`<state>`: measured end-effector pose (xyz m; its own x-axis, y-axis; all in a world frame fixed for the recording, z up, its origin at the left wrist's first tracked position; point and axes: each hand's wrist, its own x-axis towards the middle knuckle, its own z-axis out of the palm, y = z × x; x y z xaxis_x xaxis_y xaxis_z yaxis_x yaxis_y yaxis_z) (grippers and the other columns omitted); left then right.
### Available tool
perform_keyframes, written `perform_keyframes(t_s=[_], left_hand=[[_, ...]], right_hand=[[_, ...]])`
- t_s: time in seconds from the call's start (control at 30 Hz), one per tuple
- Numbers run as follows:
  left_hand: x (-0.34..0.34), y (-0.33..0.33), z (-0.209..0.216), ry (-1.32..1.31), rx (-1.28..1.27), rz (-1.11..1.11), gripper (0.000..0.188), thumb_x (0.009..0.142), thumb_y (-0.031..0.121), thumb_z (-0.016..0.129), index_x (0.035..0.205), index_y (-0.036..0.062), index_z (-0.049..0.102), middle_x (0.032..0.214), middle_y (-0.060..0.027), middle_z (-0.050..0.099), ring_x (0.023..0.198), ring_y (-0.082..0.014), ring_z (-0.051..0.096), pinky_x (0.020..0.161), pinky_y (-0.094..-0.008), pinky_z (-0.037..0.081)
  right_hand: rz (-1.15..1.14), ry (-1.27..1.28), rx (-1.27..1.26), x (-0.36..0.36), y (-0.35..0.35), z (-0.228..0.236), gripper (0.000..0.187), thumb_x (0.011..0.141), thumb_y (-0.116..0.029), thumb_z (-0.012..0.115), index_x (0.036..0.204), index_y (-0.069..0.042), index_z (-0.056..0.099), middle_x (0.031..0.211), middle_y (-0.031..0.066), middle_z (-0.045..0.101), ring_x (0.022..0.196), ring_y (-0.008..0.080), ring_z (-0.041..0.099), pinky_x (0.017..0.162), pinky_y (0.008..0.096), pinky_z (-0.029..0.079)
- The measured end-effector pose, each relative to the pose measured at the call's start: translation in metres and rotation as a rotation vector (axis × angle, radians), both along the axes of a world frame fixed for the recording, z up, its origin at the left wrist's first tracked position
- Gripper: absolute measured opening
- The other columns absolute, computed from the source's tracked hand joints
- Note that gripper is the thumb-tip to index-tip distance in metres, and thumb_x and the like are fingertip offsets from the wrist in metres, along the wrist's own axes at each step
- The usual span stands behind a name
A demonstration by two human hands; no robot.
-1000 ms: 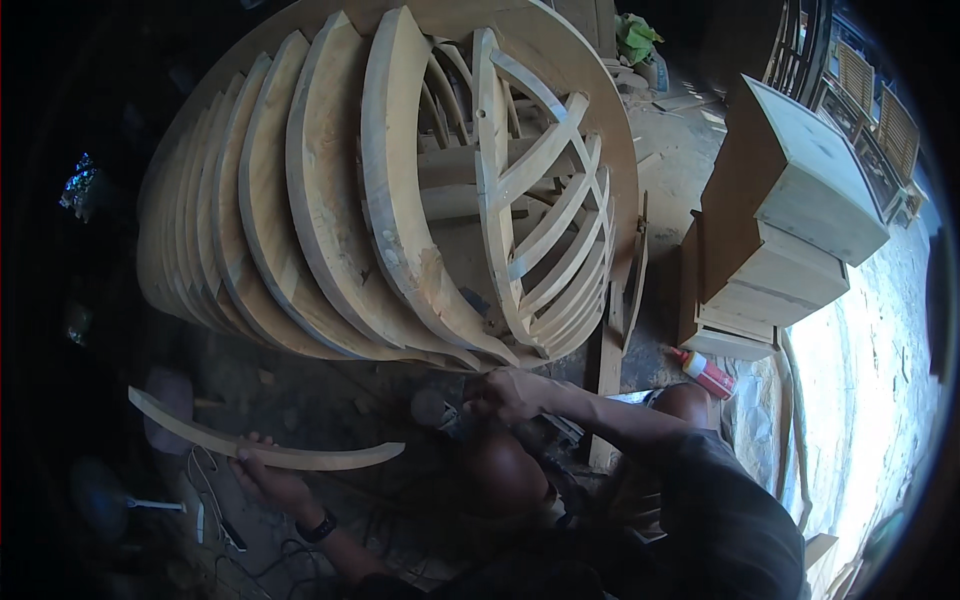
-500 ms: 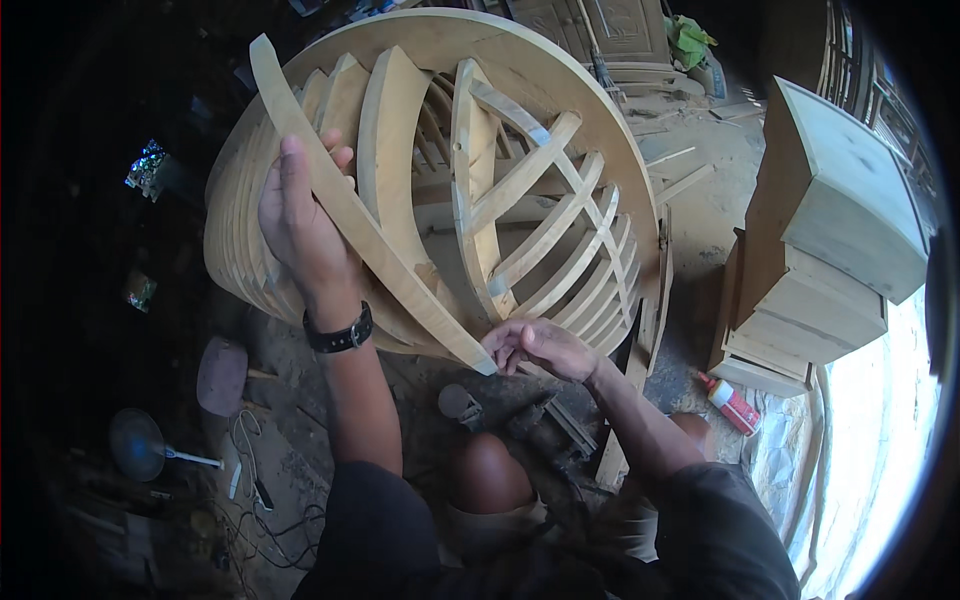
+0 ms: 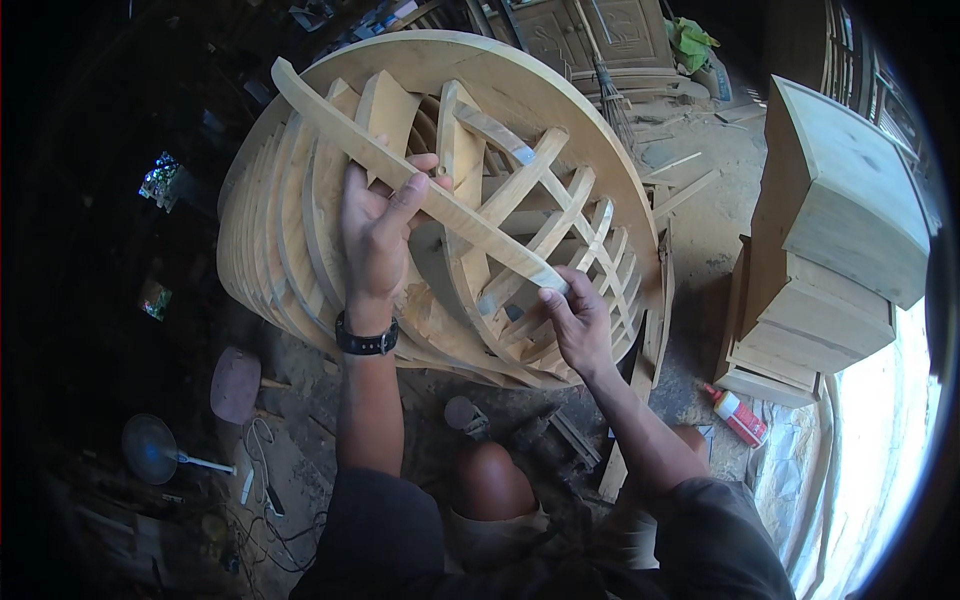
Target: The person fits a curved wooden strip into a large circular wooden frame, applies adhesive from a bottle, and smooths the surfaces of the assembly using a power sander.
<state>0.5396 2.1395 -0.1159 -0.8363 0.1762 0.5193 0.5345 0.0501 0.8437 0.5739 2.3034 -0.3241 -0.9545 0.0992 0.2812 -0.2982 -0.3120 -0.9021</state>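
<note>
A long curved wooden slat [image 3: 465,228] slants across the front of a large round wooden frame [image 3: 455,50] with curved ribs and crossed lattice strips. My left hand [image 3: 378,238], with a dark watch on its wrist, grips the slat near its middle, thumb on the near face and fingers behind. At the slat's lower right end, my right hand [image 3: 580,315] pinches it between thumb and fingers. The slat's upper left end sticks out free past the ribs. Whether it touches the lattice behind cannot be made out.
A pale wooden cabinet piece [image 3: 820,260] stands at the right, beside a red-and-white glue bottle [image 3: 738,415]. A mallet [image 3: 238,385], a small fan [image 3: 150,448] and cables lie on the lower left floor. A dark metal tool [image 3: 560,440] sits before my knees. A broom [image 3: 610,95] leans behind.
The slat has swung to a flatter slant, its lower end rising to the right. My left hand has moved right, and my right hand has risen and closed on the slat's end.
</note>
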Motion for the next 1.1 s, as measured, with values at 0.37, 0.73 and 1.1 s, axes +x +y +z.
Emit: perform_keyframes(t_s=[0.37,0.73,1.1], left_hand=[[-0.060,-0.026,0.035,-0.015,-0.014,0.224,0.047,0.096,0.027,0.066,0.130,-0.0005,0.049,0.119,-0.0099,0.062,0.107,-0.0174,0.061,0.092,-0.0343,0.050],[-0.068,-0.014,0.017,-0.078,0.028,0.166,0.045,0.097,0.030,0.065,0.126,-0.0025,0.050,0.122,-0.0123,0.061,0.109,-0.0185,0.060,0.096,-0.0381,0.046],[-0.052,-0.002,-0.015,-0.022,-0.074,0.203,0.065,0.093,0.026,0.070,0.135,-0.0122,0.039,0.124,-0.0168,0.055,0.114,-0.0188,0.054,0.101,-0.0310,0.042]], right_hand=[[-0.181,0.064,0.129,-0.004,-0.010,0.006,0.039,0.095,-0.017,0.067,0.129,-0.004,0.052,0.073,0.0017,0.053,0.066,0.0107,0.050,0.063,0.0275,0.043],[-0.581,0.360,0.368,-0.028,-0.022,0.055,0.031,0.088,-0.011,0.071,0.117,-0.001,0.064,0.085,0.0116,0.064,0.077,0.0258,0.060,0.074,0.0366,0.046],[-0.487,0.402,0.328,-0.032,-0.017,0.045,0.032,0.087,-0.009,0.071,0.117,-0.001,0.064,0.085,0.0129,0.063,0.076,0.0276,0.060,0.072,0.0374,0.048]])
